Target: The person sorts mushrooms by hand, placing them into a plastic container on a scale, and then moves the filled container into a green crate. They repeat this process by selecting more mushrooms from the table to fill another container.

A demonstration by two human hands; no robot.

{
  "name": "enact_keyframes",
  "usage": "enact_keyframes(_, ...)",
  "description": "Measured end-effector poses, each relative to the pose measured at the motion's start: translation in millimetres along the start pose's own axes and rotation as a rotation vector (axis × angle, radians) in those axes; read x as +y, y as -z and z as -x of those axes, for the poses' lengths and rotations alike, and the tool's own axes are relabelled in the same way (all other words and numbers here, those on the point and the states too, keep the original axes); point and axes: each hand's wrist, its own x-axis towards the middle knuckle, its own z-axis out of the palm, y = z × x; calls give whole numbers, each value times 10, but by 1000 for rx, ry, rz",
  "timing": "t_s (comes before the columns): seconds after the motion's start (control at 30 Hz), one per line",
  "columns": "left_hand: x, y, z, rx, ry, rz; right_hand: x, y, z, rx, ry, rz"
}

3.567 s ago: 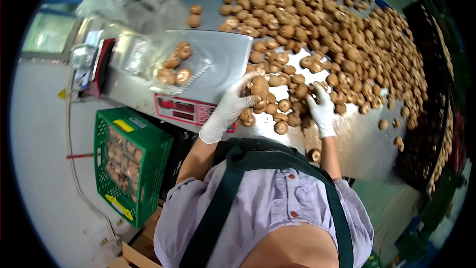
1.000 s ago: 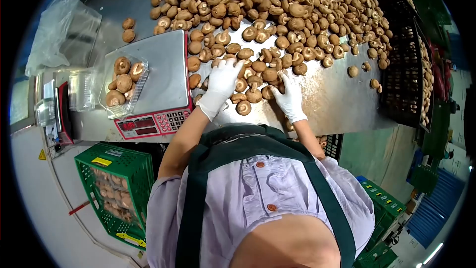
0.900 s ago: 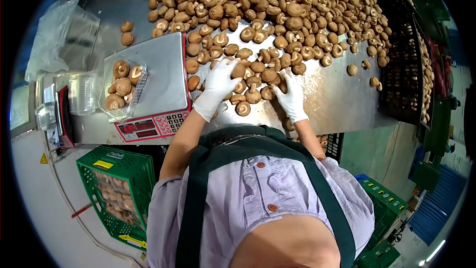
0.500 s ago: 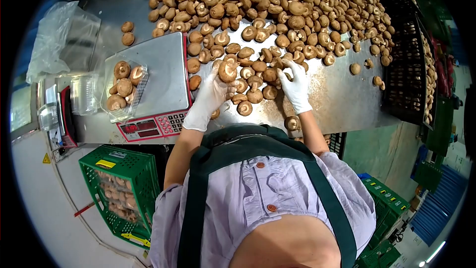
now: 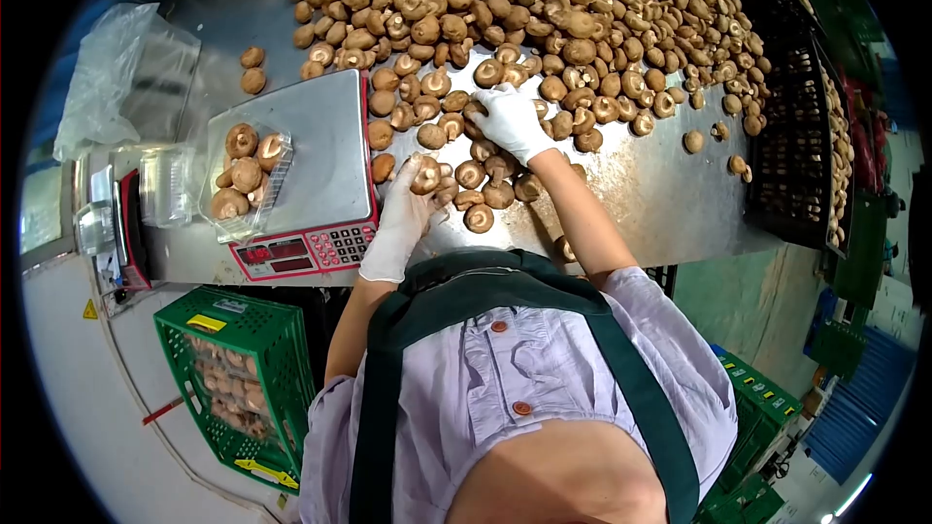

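Note:
My left hand (image 5: 398,225), in a white glove, is closed around shiitake mushrooms (image 5: 425,176) just right of the scale; how many it holds is partly hidden. My gloved right hand (image 5: 515,123) reaches across the loose mushrooms, its fingers curled down over a mushroom (image 5: 473,109). More loose mushrooms (image 5: 498,194) lie between and around both hands on the metal table. To the left stands a red-trimmed digital scale (image 5: 325,150), bearing a clear plastic tray (image 5: 276,186) with several mushrooms in it.
A large mushroom heap (image 5: 582,24) covers the table's far side. Black crates (image 5: 788,160) of mushrooms line the right edge. Clear empty trays (image 5: 163,184) and a plastic bag (image 5: 102,78) lie at left. A green crate (image 5: 228,378) holding packed trays stands below.
My right hand has moved left and farther forward over the mushrooms. My left hand has dropped slightly nearer my body, still holding mushrooms. Another person's gloved hand at the top has left view.

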Motion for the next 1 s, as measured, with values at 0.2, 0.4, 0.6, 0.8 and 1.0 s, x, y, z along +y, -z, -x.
enact_keyframes(0.2,54,78,8,105,-163,77,114,93,276,162,-47,-60)
enact_keyframes(0.4,126,-54,117,64,-357,-168,44,325,745,249,-98,-195)
enact_keyframes(0.6,95,-19,95,87,-452,-294,-332,174,1324,44,85,129)
enact_keyframes(0.8,45,30,111,94,-356,-344,-304,136,1356,4,20,31)
enact_keyframes(1.0,-5,-25,54,106,-479,-598,-273,253,1241,-186,-281,-301)
